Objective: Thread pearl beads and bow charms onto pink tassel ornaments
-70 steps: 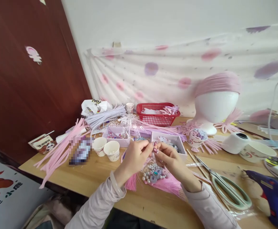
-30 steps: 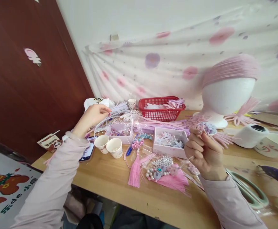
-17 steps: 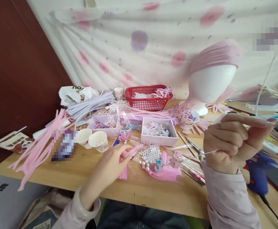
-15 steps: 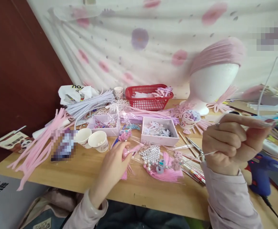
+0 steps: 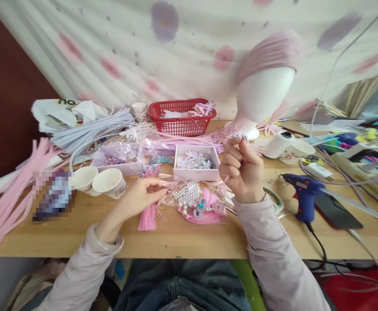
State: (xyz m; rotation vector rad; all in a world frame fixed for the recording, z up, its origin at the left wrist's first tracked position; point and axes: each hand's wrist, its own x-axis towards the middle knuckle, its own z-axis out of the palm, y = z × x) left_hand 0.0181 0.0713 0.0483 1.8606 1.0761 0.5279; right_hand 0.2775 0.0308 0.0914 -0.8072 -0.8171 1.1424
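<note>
Pearls [image 5: 188,194] lie in a clump on the table in the head view, between your two hands, with pink fringe and a grey piece with a turquoise stone [image 5: 201,207] just beside them. Your left hand [image 5: 138,198] reaches in low over the top of a pink tassel [image 5: 147,217]; you cannot tell whether its thumb and fingers grip anything. Your right hand [image 5: 244,175] is raised, thumb and fingers clamped together on a thin pale strand [image 5: 227,177], which barely shows at the edge of the fist.

Two paper cups [image 5: 111,185] stand near your left wrist, and an open white box [image 5: 195,174] is just behind the pearls. Your right hand and sleeve hide most of what looks like green scissors [image 5: 275,199]. Farther right lie a blue glue gun [image 5: 304,193], its cord running off the table edge, and a phone [image 5: 338,210]. A red basket [image 5: 182,127] and a white foam head [image 5: 265,93] in a pink wrap stand behind.

White plastic bag [image 5: 48,115] at the back left carries dark letters that look like "no"; print on the cups is too small to read.
</note>
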